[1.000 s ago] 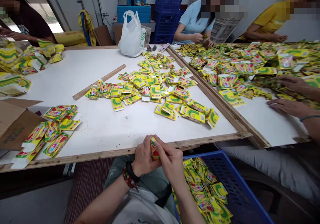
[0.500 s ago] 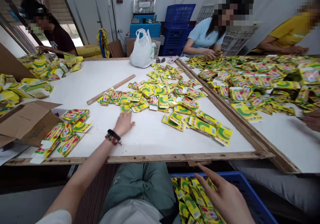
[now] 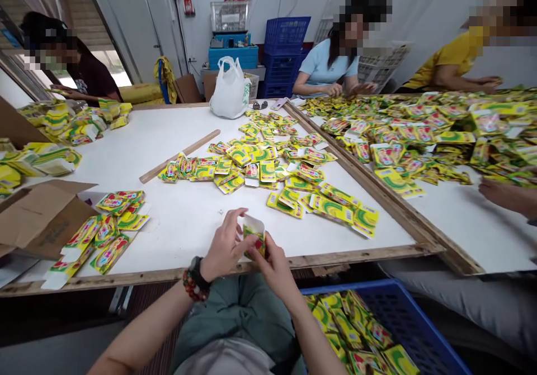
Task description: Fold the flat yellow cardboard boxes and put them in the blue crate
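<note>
Between both hands, above the table's front edge, is a small yellow-green printed carton [image 3: 254,231] with its white end flap standing up. My left hand [image 3: 226,242] grips it from the left, thumb across its front. My right hand [image 3: 272,263] holds its right side and lower part. Beyond them, many flat yellow-green cartons [image 3: 268,171] lie in a loose heap on the white table [image 3: 180,218]. A smaller group of cartons [image 3: 111,227] lies to the left. Below on the right, a blue crate [image 3: 423,319] holds many filled-looking cartons.
A cardboard box [image 3: 46,218] stands on the left. A wooden strip [image 3: 180,156] lies on the table, and a wooden divider [image 3: 356,176] runs along the right. A white plastic bag [image 3: 230,93] stands at the back. Several people work around the tables beside larger carton heaps.
My left hand has come back from the heap with a carton. My right hand has risen from over the blue crate and now grips that carton too.
</note>
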Tool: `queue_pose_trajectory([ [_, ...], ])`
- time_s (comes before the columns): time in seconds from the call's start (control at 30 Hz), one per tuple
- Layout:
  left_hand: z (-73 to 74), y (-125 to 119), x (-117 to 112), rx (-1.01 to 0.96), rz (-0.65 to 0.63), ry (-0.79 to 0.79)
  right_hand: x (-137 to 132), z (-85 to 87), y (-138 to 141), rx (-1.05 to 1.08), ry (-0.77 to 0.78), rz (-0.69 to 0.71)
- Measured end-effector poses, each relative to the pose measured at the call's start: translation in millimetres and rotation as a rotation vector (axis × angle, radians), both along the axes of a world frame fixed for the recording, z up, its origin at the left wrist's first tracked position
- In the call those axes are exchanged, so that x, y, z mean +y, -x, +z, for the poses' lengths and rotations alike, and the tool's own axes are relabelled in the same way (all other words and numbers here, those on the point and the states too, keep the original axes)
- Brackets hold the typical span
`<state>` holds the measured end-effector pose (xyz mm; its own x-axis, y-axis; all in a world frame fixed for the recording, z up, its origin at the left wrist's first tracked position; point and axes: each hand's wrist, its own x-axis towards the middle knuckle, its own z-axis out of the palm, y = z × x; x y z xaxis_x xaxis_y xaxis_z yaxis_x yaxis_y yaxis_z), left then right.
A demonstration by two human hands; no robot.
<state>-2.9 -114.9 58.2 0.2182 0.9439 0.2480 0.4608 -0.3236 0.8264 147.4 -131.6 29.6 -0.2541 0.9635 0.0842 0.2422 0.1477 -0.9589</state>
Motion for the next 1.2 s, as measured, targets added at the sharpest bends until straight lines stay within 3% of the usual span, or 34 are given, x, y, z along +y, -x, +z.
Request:
queue_pose_trajectory([
  [0.07, -19.0, -18, -10, -0.088, 0.111, 0.050, -5, -7.9, -1, 0.102, 0.057, -0.058],
  [0.13, -35.5, -33, -17, -0.112, 0.137, 0.076, -11, -14.3, -5, 0.249, 0.120, -0.044],
  [0.23, -48.8, -49, -24, -0.067, 0.196, 0.065, -16, -13.8, -12, 0.476, 0.269, -0.027],
  [0.3, -52.3, -56, -29, -0.014, 0.217, -0.025, -16, -6.7, -13, 0.555, 0.353, -0.108],
  [0.4, -56.5, -61, -33, -0.017, 0.200, -0.286, -14, 5.1, -10, 0.624, 0.448, -0.259],
  [0.5, -61.3, -62, -32, -0.049, 0.143, -0.440, -13, 9.9, -9, 0.710, 0.504, -0.317],
  [0.63, -65.8, -62, -28, -0.061, 0.080, -0.437, -14, 8.2, -17, 0.705, 0.476, -0.292],
  [0.8, -64.7, -61, -23, -0.042, -0.037, -0.428, -11, 11.6, -30, 0.494, 0.417, -0.199],
  [1.07, -49.8, -60, -25, 0.100, -0.032, -0.158, -25, 10.6, -32, 0.051, -0.121, -0.166],
  [1.2, -48.2, -62, -26, 0.202, 0.022, -0.075, -28, 3.7, -25, 0.076, -0.027, -0.329],
])
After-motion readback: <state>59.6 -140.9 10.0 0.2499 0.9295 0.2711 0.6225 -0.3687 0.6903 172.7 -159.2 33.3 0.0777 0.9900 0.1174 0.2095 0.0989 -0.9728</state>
